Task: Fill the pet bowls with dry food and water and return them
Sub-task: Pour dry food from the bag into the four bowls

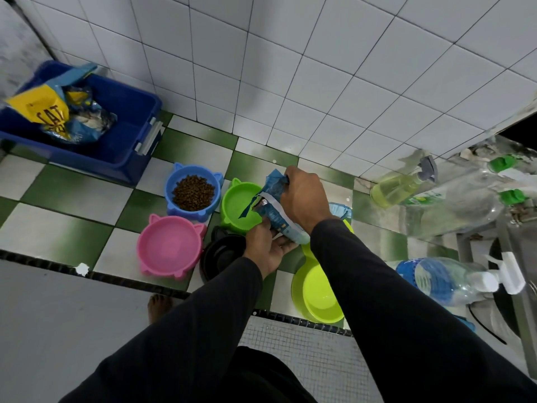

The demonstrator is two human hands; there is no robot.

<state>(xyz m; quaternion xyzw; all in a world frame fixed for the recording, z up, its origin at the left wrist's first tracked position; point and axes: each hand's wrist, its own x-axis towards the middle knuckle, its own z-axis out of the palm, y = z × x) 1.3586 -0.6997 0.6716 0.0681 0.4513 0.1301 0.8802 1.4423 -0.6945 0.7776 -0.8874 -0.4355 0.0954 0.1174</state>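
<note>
Several pet bowls stand on the green-and-white checkered floor. A blue cat-eared bowl (193, 191) holds brown dry kibble. A green bowl (236, 206), a pink bowl (170, 247) and a black bowl (222, 255) hold no food. A yellow-green double bowl (319, 292) lies lower right. My right hand (303, 196) grips the top of a small blue food pouch (276, 205) above the green bowl. My left hand (267, 247) holds the pouch's lower end from beneath. The pouch's torn top edge points toward the green bowl.
A dark blue plastic bin (122, 129) at upper left holds yellow-and-blue cat food bags (55, 112). Clear plastic bottles (444, 276) and a yellow spray bottle (398, 187) lie at right. White tiled wall runs behind. My bare foot (158, 305) stands near a black drain strip.
</note>
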